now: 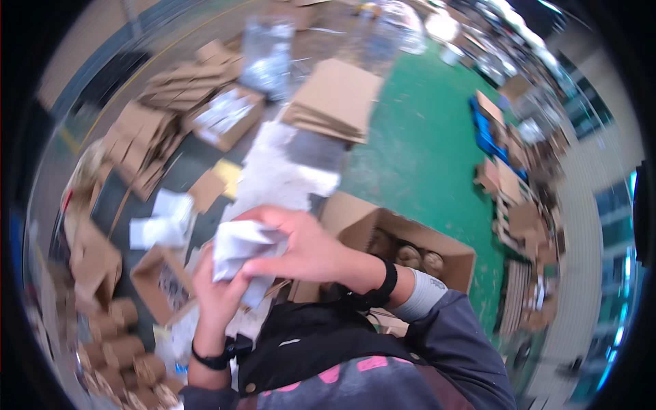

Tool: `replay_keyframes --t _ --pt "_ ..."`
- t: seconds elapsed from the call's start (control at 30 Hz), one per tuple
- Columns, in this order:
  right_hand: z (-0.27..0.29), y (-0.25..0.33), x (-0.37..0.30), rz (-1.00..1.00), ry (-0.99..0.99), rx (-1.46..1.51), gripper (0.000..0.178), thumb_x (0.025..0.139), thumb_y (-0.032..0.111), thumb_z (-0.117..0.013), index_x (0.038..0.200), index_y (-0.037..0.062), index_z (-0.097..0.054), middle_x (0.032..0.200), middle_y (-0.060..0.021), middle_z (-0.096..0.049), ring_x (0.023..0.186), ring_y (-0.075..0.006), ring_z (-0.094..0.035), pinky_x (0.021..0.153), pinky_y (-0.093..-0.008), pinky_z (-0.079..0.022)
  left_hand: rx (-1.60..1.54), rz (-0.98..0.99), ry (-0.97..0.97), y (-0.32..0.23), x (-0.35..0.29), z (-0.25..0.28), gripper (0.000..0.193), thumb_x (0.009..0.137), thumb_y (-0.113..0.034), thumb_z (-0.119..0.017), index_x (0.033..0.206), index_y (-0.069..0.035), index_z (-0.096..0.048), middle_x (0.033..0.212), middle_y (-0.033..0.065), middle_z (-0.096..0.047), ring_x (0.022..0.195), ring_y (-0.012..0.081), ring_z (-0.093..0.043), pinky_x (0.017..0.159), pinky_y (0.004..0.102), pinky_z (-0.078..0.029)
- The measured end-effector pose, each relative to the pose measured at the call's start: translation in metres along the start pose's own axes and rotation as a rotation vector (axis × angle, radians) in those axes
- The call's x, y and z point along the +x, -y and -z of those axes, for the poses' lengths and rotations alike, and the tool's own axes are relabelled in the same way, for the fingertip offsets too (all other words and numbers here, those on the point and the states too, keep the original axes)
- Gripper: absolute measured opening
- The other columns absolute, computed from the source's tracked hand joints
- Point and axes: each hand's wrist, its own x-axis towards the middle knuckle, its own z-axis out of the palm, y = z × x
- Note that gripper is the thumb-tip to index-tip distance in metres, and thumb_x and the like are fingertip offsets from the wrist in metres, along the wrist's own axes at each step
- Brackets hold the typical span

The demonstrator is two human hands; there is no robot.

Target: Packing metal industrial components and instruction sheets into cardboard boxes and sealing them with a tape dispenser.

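A crumpled, folded white paper (232, 249) is between my two hands in front of my chest. My right hand (301, 246) grips it from the right, with fingers over the top and thumb across its front. Lower on its left side, my left hand (220, 290) is closed around it, and the fingers behind the sheet are hidden. Whether anything is wrapped inside cannot be seen. Beneath my right forearm stands an open cardboard box (454, 249) with several round brown rolls (408, 256) inside.
A white-topped table (273, 167) holds stacked cardboard sheets (335, 96). Left of it lie white papers (164, 219), a small open carton (147, 273), flattened cardboard (140, 140) and several brown rolls (123, 352). Green floor (420, 137) stretches right toward loaded pallets (509, 191).
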Motion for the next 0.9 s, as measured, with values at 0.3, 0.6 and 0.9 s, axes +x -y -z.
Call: replay_keyframes --t 0.3,0.6,0.9 --pt "0.107 -0.018 -0.214 -0.904 -0.331 0.57 0.043 0.084 0.017 -0.074 0.12 -0.0002 -0.059 0.106 -0.0089 -0.065 0.089 -0.0166 -0.065 0.067 -0.0304 -0.055 -0.378 0.504 0.697 0.014 -0.018 -0.082 0.044 0.091 -0.026 -0.066 0.122 0.002 -0.056 0.109 0.0075 -0.064 0.097 0.0134 -0.061 0.085 0.029 -0.049" --pt "0.139 -0.217 -0.246 -0.894 -0.309 -0.527 0.047 0.077 0.037 -0.074 0.1 -0.004 -0.067 0.083 -0.0199 -0.068 0.077 -0.0302 -0.067 0.074 -0.04 -0.052 -0.282 0.671 0.831 0.009 -0.031 -0.157 0.035 0.092 -0.024 -0.065 0.116 0.001 -0.058 0.103 0.0059 -0.066 0.092 0.0121 -0.062 0.081 0.0285 -0.05" --pt "0.113 -0.051 -0.27 -0.711 -0.17 0.667 0.061 0.074 0.012 -0.082 0.125 0.0 -0.05 0.105 -0.0081 -0.063 0.091 -0.0139 -0.064 0.068 -0.0265 -0.056 -0.082 0.675 1.011 -0.002 -0.031 -0.207 0.045 0.088 -0.026 -0.072 0.12 -0.001 -0.053 0.1 0.0077 -0.067 0.09 0.0107 -0.062 0.078 0.0265 -0.05"
